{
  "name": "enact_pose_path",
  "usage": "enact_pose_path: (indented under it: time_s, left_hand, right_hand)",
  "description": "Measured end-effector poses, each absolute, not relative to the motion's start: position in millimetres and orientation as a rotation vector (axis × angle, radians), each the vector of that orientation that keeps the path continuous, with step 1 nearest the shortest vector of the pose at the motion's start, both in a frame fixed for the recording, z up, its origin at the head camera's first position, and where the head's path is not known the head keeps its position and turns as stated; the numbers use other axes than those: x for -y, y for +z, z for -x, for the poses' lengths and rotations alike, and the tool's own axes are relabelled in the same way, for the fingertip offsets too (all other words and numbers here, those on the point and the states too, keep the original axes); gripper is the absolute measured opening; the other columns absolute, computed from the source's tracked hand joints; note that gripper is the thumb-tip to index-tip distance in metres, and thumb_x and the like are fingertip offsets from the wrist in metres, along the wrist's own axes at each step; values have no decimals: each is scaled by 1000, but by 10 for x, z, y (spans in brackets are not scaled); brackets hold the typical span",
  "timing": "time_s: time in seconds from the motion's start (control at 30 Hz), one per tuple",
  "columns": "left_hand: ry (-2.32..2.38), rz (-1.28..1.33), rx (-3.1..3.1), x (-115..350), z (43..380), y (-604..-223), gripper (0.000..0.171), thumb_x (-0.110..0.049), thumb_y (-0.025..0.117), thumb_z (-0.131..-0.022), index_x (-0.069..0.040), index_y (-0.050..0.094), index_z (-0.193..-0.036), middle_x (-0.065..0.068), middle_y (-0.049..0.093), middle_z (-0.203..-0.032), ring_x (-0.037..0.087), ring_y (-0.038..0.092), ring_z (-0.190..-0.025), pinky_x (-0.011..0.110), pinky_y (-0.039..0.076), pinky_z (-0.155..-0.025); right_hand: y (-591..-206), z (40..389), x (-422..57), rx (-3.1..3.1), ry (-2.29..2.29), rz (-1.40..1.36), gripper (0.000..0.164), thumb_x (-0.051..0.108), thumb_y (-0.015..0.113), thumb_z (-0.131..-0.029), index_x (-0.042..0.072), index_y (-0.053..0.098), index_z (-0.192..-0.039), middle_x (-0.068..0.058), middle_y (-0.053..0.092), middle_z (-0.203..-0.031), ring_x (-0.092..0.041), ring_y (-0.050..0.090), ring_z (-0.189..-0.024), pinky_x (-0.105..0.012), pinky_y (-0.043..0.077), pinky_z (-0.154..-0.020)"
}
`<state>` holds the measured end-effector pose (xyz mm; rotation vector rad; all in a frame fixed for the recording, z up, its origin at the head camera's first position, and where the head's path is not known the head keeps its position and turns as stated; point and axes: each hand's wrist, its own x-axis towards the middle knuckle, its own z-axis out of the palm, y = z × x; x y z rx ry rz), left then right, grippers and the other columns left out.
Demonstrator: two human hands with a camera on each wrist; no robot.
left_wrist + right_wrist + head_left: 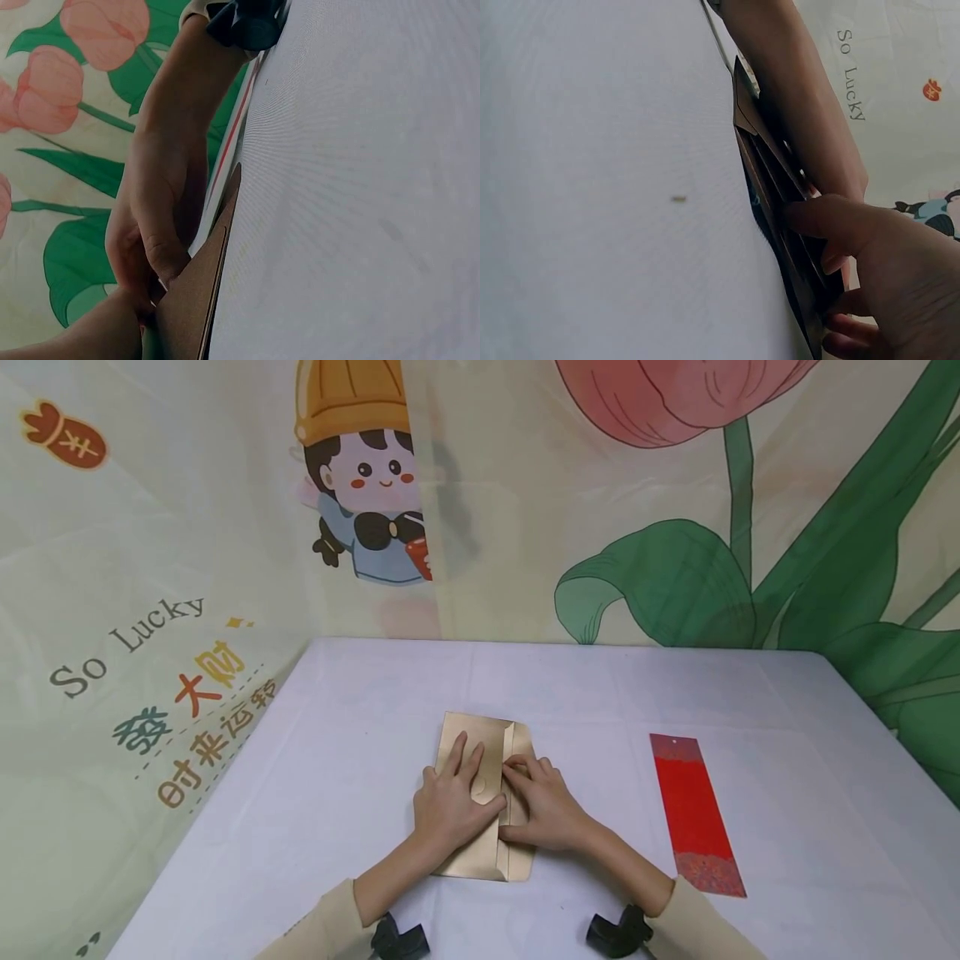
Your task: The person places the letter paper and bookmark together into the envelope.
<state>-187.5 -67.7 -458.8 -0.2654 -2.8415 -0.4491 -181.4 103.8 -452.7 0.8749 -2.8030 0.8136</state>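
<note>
A gold paper envelope [469, 860] lies on the table, its long mouth and opened flap [522, 860] facing right. My left hand [453, 806] presses on its front with the fingers spread, the thumb reaching to the mouth's edge. My right hand [551, 802] works at the mouth, thumb and fingertips apart along its edge, over the flap. In the right wrist view the envelope [750, 124] gapes between its layers, and the bent right fingers and thumb [817, 217] are at that gap. The left wrist view has the right hand [161, 202] with its thumb against the envelope [196, 300].
A long red paper strip [692, 802] with patterned ends lies to the right of the envelope. A white cloth covers the table [360, 693]. Behind stands a printed curtain [495, 527] with tulips and a cartoon figure.
</note>
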Motion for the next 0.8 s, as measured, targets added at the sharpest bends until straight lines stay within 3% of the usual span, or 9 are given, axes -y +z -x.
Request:
enact_pose_path:
  time_s: [0.27, 0.8]
  left_hand:
    - [-474, 275, 2842, 678, 1875, -4584, 76, -61, 51, -66, -29, 42, -135, -5, 26, -146, 29, 45, -71, 30, 34, -45]
    - [-525, 231, 2846, 665, 1864, -4553, 83, -57, 54, -61, -28, 37, -137, -7, 26, -146, 26, 43, -71, 28, 30, -45]
  right_hand:
    - [-4514, 1817, -1076, 2810, 1011, -858, 83, 42, 74, -65, -2, 44, -130, -9, 40, -131, -19, 36, -103, -39, 30, -85]
    - [-4514, 1803, -1077, 2769, 1068, -817, 88, 48, 74, -63, 0, 44, -131, -9, 42, -130, -16, 37, -99, -36, 31, -83]
